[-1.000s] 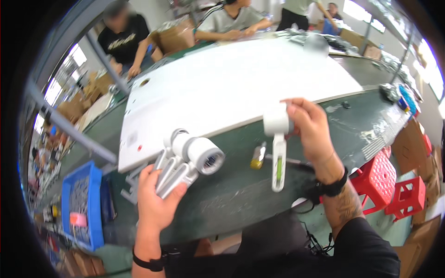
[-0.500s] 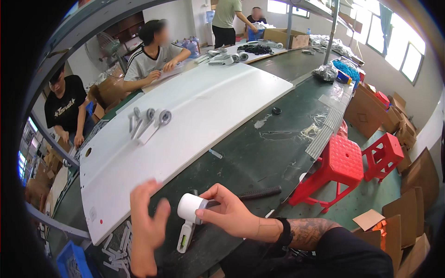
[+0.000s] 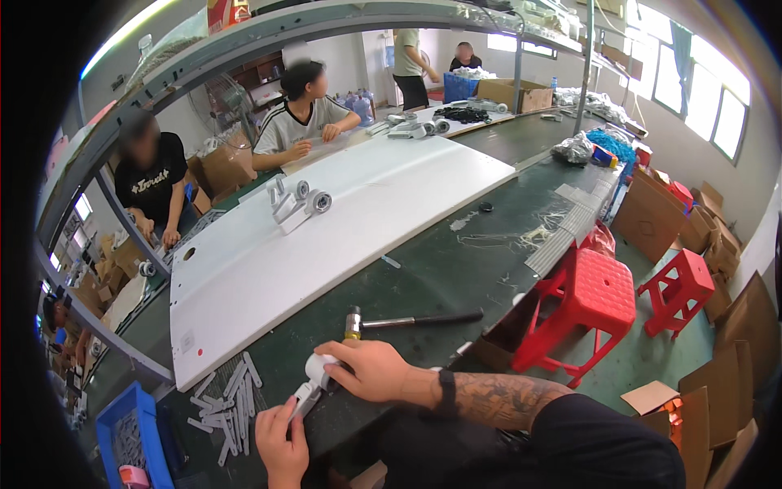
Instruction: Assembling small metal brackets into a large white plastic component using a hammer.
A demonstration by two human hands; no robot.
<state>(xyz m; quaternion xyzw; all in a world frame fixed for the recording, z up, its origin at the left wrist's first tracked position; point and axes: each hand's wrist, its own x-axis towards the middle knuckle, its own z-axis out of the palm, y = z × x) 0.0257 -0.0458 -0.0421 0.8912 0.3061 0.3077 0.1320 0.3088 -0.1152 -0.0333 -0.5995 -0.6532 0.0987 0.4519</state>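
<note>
A white device with a round head and a slim handle (image 3: 306, 398) is held low over the near edge of the dark green bench. My right hand (image 3: 376, 371) is closed over its round head, and the fingers of my left hand (image 3: 282, 447) pinch the handle's end. Just beyond my right hand lies a mallet (image 3: 419, 319) with a dark shaft and a yellow-and-black head. Left of the device is a loose pile of flat grey strips (image 3: 232, 411). Several similar devices (image 3: 301, 208) rest on the white board (image 3: 391, 220).
A blue bin (image 3: 155, 428) with small grey parts stands at the lower left. Red stools (image 3: 601, 285) and cardboard boxes (image 3: 652, 204) occupy the right side. A metal shelf frame (image 3: 269, 41) spans overhead. Other people sit or stand across the bench.
My left hand has come down from the air and taken the handle's end. The device has dropped lower and tilted, uncovering the mallet. The view has shifted, showing more overhead shelf.
</note>
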